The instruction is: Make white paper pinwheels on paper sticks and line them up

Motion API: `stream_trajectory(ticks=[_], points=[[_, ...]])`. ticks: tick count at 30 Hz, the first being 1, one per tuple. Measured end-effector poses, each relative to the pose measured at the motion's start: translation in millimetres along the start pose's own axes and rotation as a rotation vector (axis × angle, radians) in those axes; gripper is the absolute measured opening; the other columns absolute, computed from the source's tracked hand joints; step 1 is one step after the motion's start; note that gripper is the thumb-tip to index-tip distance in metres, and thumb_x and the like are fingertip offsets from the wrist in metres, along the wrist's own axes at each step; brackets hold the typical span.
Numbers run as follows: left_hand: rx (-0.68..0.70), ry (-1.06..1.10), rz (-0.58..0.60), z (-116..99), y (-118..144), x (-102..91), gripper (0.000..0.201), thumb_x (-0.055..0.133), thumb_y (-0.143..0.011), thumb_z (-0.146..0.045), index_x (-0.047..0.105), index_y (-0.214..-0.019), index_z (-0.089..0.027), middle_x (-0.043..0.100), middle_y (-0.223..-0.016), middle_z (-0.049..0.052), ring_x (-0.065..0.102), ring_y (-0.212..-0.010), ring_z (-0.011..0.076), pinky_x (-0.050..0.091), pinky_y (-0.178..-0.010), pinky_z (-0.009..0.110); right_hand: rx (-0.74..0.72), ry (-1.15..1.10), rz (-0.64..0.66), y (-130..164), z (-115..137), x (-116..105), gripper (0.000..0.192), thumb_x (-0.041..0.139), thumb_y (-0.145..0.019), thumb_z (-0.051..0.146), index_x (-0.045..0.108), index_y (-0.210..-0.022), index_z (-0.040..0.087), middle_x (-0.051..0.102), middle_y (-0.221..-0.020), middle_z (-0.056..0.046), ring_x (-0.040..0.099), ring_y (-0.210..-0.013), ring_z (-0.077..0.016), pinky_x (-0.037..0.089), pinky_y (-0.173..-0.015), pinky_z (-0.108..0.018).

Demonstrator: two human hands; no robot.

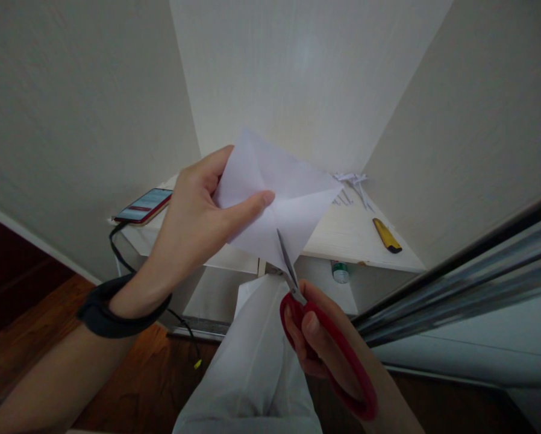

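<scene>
My left hand [202,208] grips a creased white sheet of paper [293,181], thumb on top and fingers underneath, out of sight. The paper is held up in front of the shelf, tilted, with one corner pointing right. In my right hand [318,337] is a pair of red-handled scissors [356,386], my fingers through the loops. Their blades point up and left at the paper's lower corner; one blade lies over its near face. Whether they are cutting at this moment I cannot tell.
On the white shelf [343,241] lie a phone [144,205] with a black cable [117,247] at left, thin paper strips [354,181] at the back right, and a yellow utility knife [387,235]. A jar or bottle [340,272] shows beneath. Walls enclose the shelf; a metal-edged frame [469,265] stands right.
</scene>
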State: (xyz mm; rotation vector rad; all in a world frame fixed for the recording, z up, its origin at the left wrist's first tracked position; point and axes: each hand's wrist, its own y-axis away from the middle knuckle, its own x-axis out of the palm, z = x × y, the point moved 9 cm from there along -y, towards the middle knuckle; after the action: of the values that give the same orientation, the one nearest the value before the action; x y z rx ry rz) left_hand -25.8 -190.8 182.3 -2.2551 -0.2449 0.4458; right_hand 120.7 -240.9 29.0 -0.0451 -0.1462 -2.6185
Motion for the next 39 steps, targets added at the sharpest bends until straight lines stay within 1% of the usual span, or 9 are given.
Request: stream_trajectory(ticks=[7,10,11,13,15,17,21,29,39], points=[[0.011,-0.017,0.001,2,1,0.1,0.015,0.071,-0.071,-0.021,0.067,-0.085,-0.018,0.063,-0.076,-0.003,0.056,-0.059,0.0106,0.046,-0.046,0.019,0.007,-0.004,-0.02,0,3,-1,0.032,0.056,-0.092,0.031,0.055,-0.12,0.016,0.058,-0.121,-0.009,0.061,-0.101,-0.0216,0.053,-0.084,-0.042],[-0.016,-0.028,0.001,5,2,-0.6,0.016,0.071,-0.071,-0.021,0.067,-0.086,-0.019,0.064,-0.077,-0.003,0.057,-0.06,0.012,0.049,-0.05,0.022,0.009,-0.01,-0.031,1,3,-2,0.028,0.056,-0.091,0.036,0.058,-0.112,0.017,0.063,-0.104,-0.006,0.063,-0.083,-0.0158,0.055,-0.071,-0.033],[-0.036,-0.029,0.002,6,3,-0.9,0.017,0.072,-0.072,-0.022,0.067,-0.087,-0.018,0.065,-0.078,-0.002,0.058,-0.062,0.0125,0.049,-0.051,0.023,0.015,-0.015,-0.033,1,2,-2,0.028,0.056,-0.09,0.041,0.058,-0.106,0.018,0.063,-0.092,-0.003,0.061,-0.071,-0.0125,0.053,-0.061,-0.027],[-0.097,-0.023,0.019,10,5,-0.1,0.019,0.071,-0.073,-0.025,0.067,-0.091,-0.018,0.067,-0.083,-0.001,0.059,-0.066,0.014,0.05,-0.054,0.025,0.041,-0.061,-0.033,1,-3,-1,0.034,0.06,-0.082,0.054,0.055,-0.092,0.022,0.054,-0.07,0.004,0.047,-0.049,-0.0064,0.04,-0.043,-0.018],[-0.145,-0.022,0.039,12,6,0.8,0.021,0.071,-0.074,-0.027,0.067,-0.092,-0.018,0.068,-0.087,0.0,0.061,-0.07,0.0159,0.051,-0.057,0.026,0.086,-0.133,-0.037,1,-10,0,0.044,0.063,-0.073,0.064,0.048,-0.084,0.024,0.044,-0.061,0.007,0.034,-0.04,-0.0032,0.026,-0.036,-0.015],[-0.158,-0.029,0.056,12,7,1.6,0.021,0.071,-0.073,-0.027,0.068,-0.093,-0.019,0.069,-0.088,0.0,0.063,-0.074,0.0176,0.052,-0.061,0.027,0.125,-0.178,-0.05,1,-17,1,0.051,0.064,-0.068,0.069,0.045,-0.081,0.024,0.04,-0.058,0.009,0.029,-0.039,-0.0026,0.021,-0.036,-0.015],[-0.205,-0.039,0.101,15,9,5.3,0.023,0.071,-0.072,-0.027,0.068,-0.094,-0.02,0.07,-0.09,0.001,0.065,-0.078,0.0202,0.054,-0.064,0.029,0.145,-0.168,-0.074,2,-23,-1,0.055,0.063,-0.064,0.073,0.043,-0.077,0.024,0.036,-0.052,0.009,0.028,-0.038,-0.0036,0.02,-0.035,-0.016],[-0.278,-0.07,0.186,24,23,18.2,0.023,0.07,-0.072,-0.029,0.067,-0.093,-0.02,0.071,-0.086,0.002,0.064,-0.071,0.0198,0.051,-0.056,0.026,0.1,-0.236,-0.134,12,-18,-6,0.052,0.068,-0.065,0.067,0.043,-0.078,0.023,0.034,-0.059,0.008,0.018,-0.044,-0.003,0.015,-0.041,-0.018],[-0.316,-0.06,0.227,28,33,26.2,0.016,0.07,-0.071,-0.028,0.064,-0.085,-0.022,0.069,-0.077,0.001,0.062,-0.064,0.0185,0.049,-0.05,0.025,0.103,-0.199,-0.019,9,-27,-2,0.054,0.063,-0.069,0.069,0.038,-0.079,0.023,0.035,-0.059,0.01,0.019,-0.039,-0.0009,0.012,-0.036,-0.017]])
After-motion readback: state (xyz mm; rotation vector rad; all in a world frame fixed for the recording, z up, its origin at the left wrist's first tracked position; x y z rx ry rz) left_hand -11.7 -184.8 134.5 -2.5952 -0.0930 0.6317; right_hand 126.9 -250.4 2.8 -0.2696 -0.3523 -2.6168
